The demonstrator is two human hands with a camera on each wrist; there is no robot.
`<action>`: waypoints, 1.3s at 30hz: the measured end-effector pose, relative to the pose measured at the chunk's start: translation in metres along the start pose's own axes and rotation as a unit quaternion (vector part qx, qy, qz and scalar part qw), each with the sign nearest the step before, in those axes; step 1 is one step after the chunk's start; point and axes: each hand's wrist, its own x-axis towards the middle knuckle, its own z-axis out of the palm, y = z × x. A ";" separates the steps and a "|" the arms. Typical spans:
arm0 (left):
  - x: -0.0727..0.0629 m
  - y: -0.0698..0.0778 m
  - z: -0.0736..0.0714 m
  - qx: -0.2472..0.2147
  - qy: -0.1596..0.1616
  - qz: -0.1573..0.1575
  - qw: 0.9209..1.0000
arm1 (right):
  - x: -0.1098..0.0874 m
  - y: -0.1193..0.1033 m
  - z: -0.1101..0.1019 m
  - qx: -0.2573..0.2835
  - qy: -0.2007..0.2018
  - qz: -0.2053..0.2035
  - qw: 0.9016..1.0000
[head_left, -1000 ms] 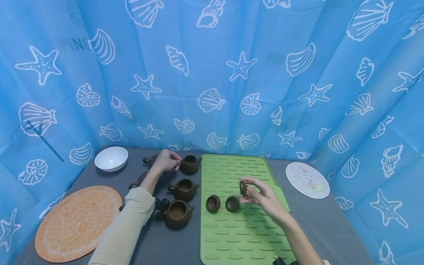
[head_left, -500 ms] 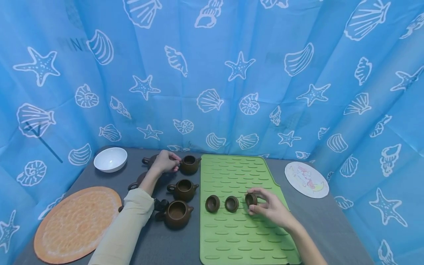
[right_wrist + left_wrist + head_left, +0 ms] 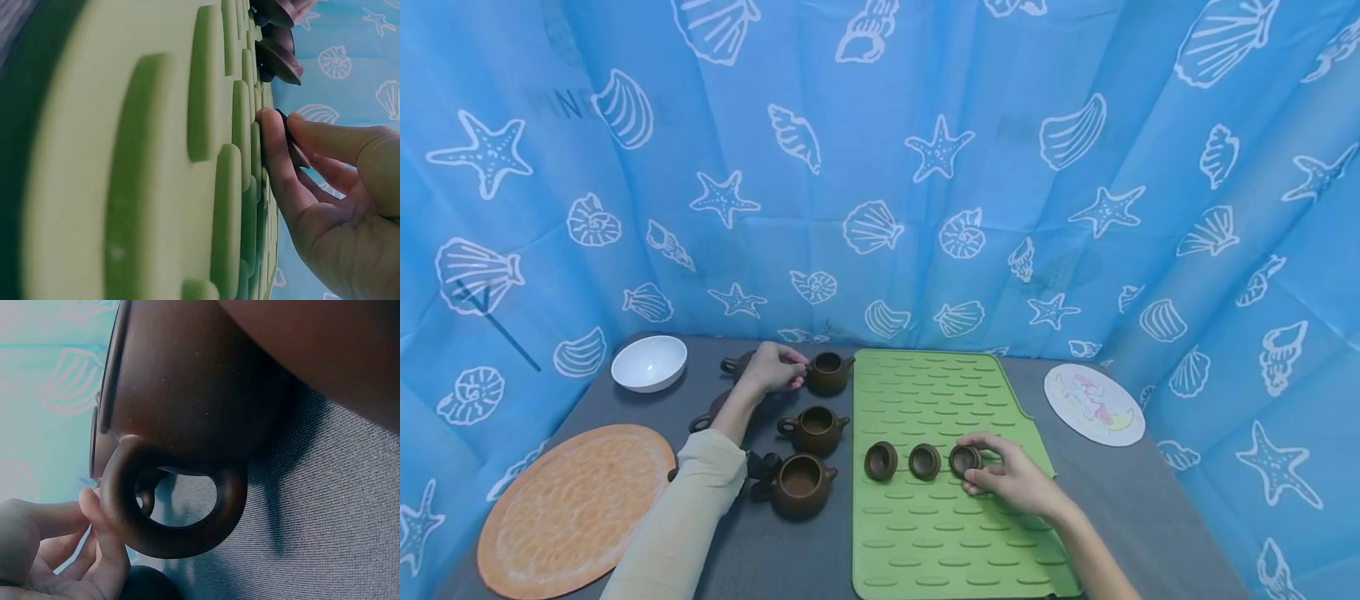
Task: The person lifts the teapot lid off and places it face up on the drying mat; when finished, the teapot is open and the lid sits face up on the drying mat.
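Three small brown teapot lids lie in a row on the green mat (image 3: 925, 533), hollow sides facing me. They are the left lid (image 3: 881, 461), the middle lid (image 3: 924, 462) and the right lid (image 3: 965, 460). My right hand (image 3: 1011, 477) pinches the right lid by its rim between thumb and fingers, low at the mat. At the far left-centre, my left hand (image 3: 771, 369) pinches the handle of the far lidless teapot (image 3: 828, 374); the grip is partly hidden. Nearer stand a middle teapot (image 3: 817, 430) and a front teapot (image 3: 801, 486), both lidless.
More brown teapots, including one with a visible handle (image 3: 702, 422), stand partly hidden behind my left forearm. A white bowl (image 3: 649, 364) and an orange round placemat (image 3: 576, 508) lie left. Right of the mat is a white round picture mat (image 3: 1093, 404). A blue curtain (image 3: 880, 167) hangs behind.
My right hand has moved the third lid down onto the mat beside the other two, turning its hollow side toward me. The left hand stays at the far teapot.
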 end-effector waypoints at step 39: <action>-0.026 0.006 -0.051 0.057 -0.064 0.028 0.996 | 0.007 -0.017 0.000 -0.186 0.042 -0.017 0.981</action>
